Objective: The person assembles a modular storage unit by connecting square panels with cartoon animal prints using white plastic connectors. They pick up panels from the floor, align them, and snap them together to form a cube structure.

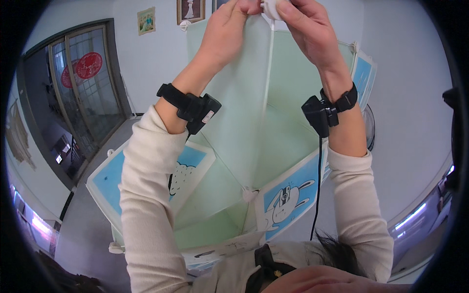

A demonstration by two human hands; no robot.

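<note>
Both my arms reach up to the top edge of the view, over a pale green panel cabinet (229, 97) with white rods along its edges. My right hand (312, 34) pinches a white plastic connector (271, 10) at the upper end of the middle rod (268, 73). Close beside it, my left hand (229, 31) is closed at the panel's top corner, its fingers curled; what they hold is hidden. Lower down, another white connector (250, 194) joins several panels. Blue cartoon door panels (288, 200) hang at the cabinet's sides.
A sliding glass door (88, 88) with red round decorations stands at the left. Framed pictures (190, 10) hang on the far wall. Behind the cabinet's right side, a round fan-like object (370, 128) shows partly. A black cable (317, 195) hangs from my right wrist device.
</note>
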